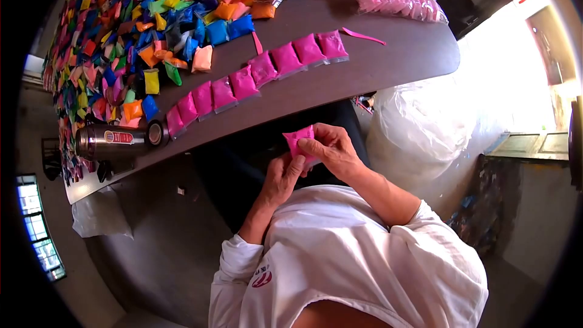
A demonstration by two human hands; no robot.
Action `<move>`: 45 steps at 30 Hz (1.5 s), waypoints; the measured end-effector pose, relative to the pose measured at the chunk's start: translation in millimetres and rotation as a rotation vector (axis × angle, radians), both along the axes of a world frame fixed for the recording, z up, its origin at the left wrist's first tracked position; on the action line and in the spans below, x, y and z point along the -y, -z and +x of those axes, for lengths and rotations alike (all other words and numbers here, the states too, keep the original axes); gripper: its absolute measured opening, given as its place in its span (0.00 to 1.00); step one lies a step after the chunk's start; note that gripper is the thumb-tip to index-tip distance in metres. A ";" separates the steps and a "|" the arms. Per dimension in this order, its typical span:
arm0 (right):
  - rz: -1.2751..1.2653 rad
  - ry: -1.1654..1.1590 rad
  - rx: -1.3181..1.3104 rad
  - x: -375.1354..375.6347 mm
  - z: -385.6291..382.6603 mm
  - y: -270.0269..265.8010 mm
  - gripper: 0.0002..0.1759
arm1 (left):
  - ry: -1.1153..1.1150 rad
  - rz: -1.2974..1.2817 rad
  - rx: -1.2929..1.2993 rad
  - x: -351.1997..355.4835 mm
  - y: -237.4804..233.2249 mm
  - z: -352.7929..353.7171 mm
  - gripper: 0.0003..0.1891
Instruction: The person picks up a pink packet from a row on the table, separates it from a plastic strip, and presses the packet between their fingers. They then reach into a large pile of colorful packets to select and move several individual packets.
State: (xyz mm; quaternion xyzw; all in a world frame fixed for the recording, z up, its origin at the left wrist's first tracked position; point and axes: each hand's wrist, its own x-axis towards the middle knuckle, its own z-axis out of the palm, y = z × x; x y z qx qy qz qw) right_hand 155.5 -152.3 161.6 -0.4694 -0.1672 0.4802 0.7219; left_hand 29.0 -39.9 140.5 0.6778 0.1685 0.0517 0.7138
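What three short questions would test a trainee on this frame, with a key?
1. What colour is the packet pinched between the left hand and the right hand? A) blue B) pink C) yellow
2. True or false: the silver metal cylinder stands upright on the table.
3. Which lies closer to the person's hands: the row of pink packets or the heap of mixed-colour packets?
Key: 1 B; 2 false, it lies on its side; 3 the row of pink packets.
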 end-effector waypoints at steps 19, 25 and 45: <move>-0.068 -0.027 0.110 1.9 1.5 6.8 0.11 | 0.054 -0.024 0.019 8.6 2.3 1.9 0.24; 0.002 -0.081 -0.088 3.2 2.8 2.8 0.12 | 0.007 -0.058 -0.024 5.3 4.7 -0.6 0.25; 0.033 -0.101 -0.007 7.9 4.0 16.5 0.14 | 0.032 -0.067 -0.041 6.5 3.5 0.7 0.23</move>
